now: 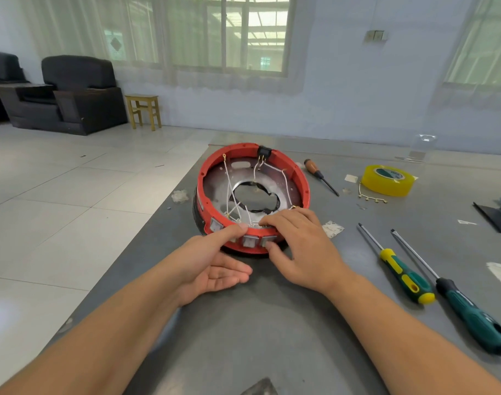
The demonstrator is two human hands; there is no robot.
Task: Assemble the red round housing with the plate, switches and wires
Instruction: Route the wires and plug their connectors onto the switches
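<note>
Right hand (297,246) pinched the red housing (252,195) rim at a rocker switch (268,240); left hand (215,266) lay slack, thumb pressing. Hard pushing could dislodge white wires (232,192).

Soft daylight comes through the curtained windows (229,32) on the far wall and at far right, so the room is bright and evenly lit. The panes are washed out pale green-white. Shadows under the hands on the grey table (272,323) are faint and short. The floor tiles (58,195) at left carry a pale sheen. Straight lines bow toward the edges from the wide lens, and the near forearms look smeared and soft
</note>
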